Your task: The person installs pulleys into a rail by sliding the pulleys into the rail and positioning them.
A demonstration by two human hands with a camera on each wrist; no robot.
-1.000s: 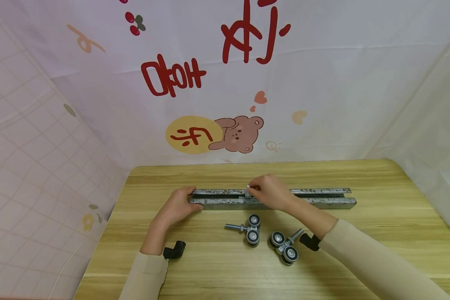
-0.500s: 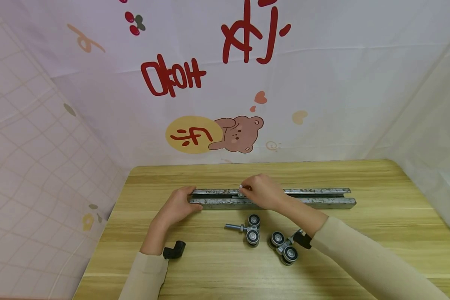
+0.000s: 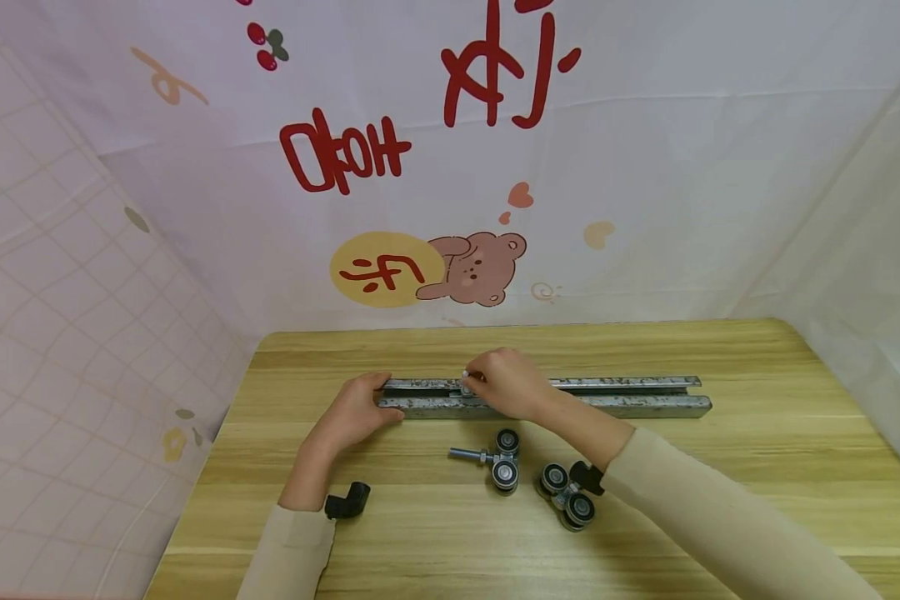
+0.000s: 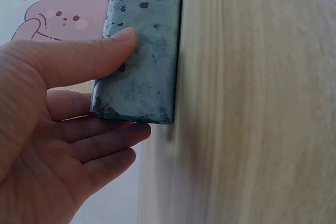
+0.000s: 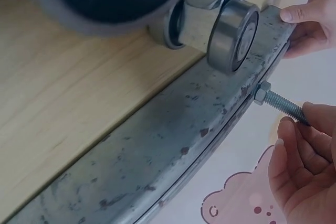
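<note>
A grey, rust-spotted metal channel rail [image 3: 630, 407] lies across the table, slot facing up. My left hand [image 3: 351, 408] grips its left end, the thumb [image 4: 113, 51] against the near wall and the fingers around the end and far side. From the slot rises a threaded bolt [image 5: 283, 106] with a nut, and my right hand [image 3: 512, 385] pinches its top between thumb and fingertips. Whatever the bolt is fixed to inside the rail is mostly hidden. In front lie two twin-wheel roller trolleys; the left trolley [image 3: 505, 461] has its bolt pointing left, the right trolley [image 3: 567, 496] is partly covered.
The wood-grain table [image 3: 420, 533] meets a white printed cloth [image 3: 645, 167] behind the rail. A black wrist-mounted piece [image 3: 348, 502] sits by the left cuff, and another black piece [image 3: 587, 477] by the right cuff overlaps the right trolley's bolt.
My right hand has slid the bolt leftward along the slot, toward the left hand. The left hand, rail and two loose trolleys have stayed in place.
</note>
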